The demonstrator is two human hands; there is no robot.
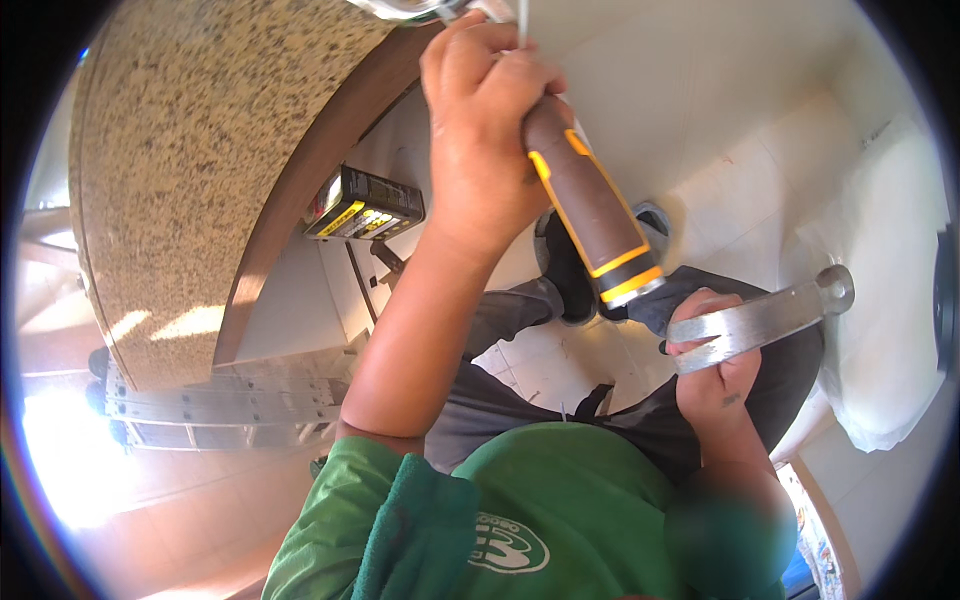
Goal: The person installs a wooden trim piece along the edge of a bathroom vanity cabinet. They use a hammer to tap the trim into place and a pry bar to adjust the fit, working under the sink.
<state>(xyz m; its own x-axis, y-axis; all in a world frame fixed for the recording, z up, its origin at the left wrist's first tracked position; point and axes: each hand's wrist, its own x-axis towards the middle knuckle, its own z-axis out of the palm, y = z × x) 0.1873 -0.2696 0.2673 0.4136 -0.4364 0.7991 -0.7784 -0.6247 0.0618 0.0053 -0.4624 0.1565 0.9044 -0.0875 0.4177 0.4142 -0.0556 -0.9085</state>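
My left hand point(490, 110) is raised at the top centre, its fingers wrapped round the upper part of a chisel point(590, 200). The thick handle is brown with orange trim, and its metal cap slants down to the right. Its working end is hidden behind my fingers. Lower right, my right hand point(715, 350) grips a claw hammer point(760, 322). The steel head lies across in front of my fist, round face to the right, claw to the left. The hammer's handle is mostly hidden. Cap and hammer head are apart.
A speckled stone countertop point(220, 130) with a wooden edge curves along the left. Beneath it stands a dark box with yellow markings point(370, 205). A ladder point(230, 415) lies lower left. Translucent plastic sheeting point(890, 300) hangs at right. My shoes point(570, 265) are on the tiled floor.
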